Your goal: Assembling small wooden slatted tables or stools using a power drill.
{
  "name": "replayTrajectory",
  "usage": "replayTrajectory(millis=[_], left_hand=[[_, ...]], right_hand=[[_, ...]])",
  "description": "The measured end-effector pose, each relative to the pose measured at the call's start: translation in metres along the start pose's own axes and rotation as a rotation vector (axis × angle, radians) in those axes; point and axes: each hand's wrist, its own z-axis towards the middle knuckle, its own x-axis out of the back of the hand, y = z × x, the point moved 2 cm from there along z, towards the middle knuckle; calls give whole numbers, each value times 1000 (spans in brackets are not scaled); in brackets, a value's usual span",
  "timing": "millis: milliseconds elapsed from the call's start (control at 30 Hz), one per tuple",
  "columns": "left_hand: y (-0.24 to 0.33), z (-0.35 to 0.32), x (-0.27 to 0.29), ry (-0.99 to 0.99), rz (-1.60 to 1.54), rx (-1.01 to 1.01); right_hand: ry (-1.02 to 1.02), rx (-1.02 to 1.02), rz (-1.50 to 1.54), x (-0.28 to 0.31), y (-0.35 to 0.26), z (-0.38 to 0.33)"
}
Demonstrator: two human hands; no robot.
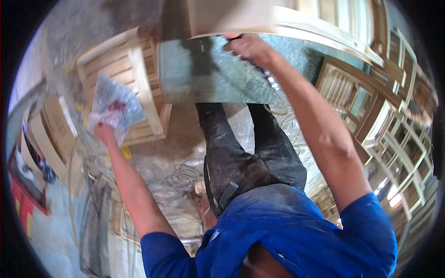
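My left hand (103,133) is out to the left, its fingers closed on a crumpled clear plastic bag (125,99) with something dark red inside. Beneath the bag lies a pale slatted wooden panel (132,69). At the far side of a blue-grey table (185,85), my right hand (252,50) is wrapped round a hand tool (233,35) with red and black parts. Its exact kind is mostly hidden by the fingers. Shiny metal fittings (271,82) show beside my wrist. Just past that hand stands a pale wooden board (232,18), close to the tool.
Wooden door and window frames (347,88) lean at the right. A long white-edged wooden piece (324,37) crosses the upper right. Cables (183,176) lie coiled on the floor near my legs. Cardboard pieces (55,123) and a red container (28,194) are at the left.
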Motion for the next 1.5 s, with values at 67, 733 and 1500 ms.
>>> replayTrajectory(millis=[67, 733, 1500], left_hand=[[-9, 3, 104, 141, -12, 42], [525, -250, -154, -1194, -1718, 585], [645, -284, -242, -1434, -1807, 415]], right_hand=[[95, -66, -14, -35, -32, -8], [324, -142, 398, 92, 91, -168], [584, -219, 431, 145, 142, -108]])
